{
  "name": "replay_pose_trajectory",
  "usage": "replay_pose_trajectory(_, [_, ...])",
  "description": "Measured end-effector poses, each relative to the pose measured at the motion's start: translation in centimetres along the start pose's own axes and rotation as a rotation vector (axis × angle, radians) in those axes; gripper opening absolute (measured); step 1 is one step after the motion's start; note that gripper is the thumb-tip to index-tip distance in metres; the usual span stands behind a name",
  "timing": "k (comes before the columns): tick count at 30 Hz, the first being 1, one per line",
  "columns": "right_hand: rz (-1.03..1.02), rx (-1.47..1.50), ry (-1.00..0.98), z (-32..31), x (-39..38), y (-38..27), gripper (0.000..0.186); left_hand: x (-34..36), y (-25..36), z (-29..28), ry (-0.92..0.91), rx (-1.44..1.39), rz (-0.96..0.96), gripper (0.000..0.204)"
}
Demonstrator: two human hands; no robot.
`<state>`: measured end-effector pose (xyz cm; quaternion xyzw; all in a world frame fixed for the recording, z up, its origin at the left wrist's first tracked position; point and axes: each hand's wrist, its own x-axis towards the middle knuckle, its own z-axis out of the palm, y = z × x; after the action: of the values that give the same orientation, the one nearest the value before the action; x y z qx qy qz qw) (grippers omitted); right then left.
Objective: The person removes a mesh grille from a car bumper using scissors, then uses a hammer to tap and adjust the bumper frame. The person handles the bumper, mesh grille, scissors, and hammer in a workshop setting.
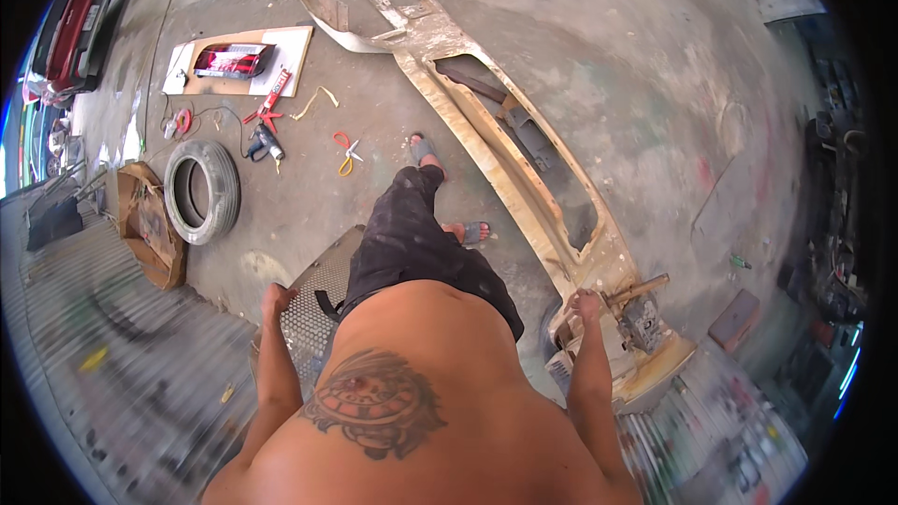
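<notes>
My left hand is at the left edge of a grey perforated panel, its fingers curled against that edge. The panel lies beside my left leg, partly hidden by my body. On my right, a long, worn beige car bumper with large openings stretches from the far middle to beside me. My right hand is closed at its near end, by a stub that sticks out and some grimy parts. What exactly the fingers press on there is partly hidden.
Ahead on the left are a tyre, a torn cardboard box, a heat gun, a red caulking gun, scissors and a red tail light on a board. A red vehicle stands far left.
</notes>
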<state>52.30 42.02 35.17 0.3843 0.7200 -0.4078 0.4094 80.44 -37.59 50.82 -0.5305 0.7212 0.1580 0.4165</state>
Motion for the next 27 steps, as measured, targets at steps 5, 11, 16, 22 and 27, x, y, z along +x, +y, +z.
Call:
replay_pose_trajectory(5, [-0.054,0.024,0.087,7.1,-1.3,-7.3,0.03,5.6,8.4,-8.7,0.017,0.153,0.044,0.049])
replay_pose_trajectory(11, [-0.184,-0.233,-0.209,16.1,-5.0,-21.4,0.03,11.9,19.4,-15.4,-0.009,0.194,0.159,0.053])
replay_pose_trajectory(16, [-0.309,-0.308,-0.09,15.3,-7.0,-34.7,0.041,15.3,22.4,-16.2,-0.045,0.154,0.178,0.049])
replay_pose_trajectory(22, [-0.248,-0.485,0.056,9.9,-4.3,-46.9,0.029,14.8,21.6,-14.1,-0.011,0.033,0.084,0.056])
replay_pose_trajectory(27, [-0.22,-0.445,-0.016,10.3,-2.8,-55.7,0.028,11.3,20.8,-14.0,0.058,-0.066,-0.044,0.054])
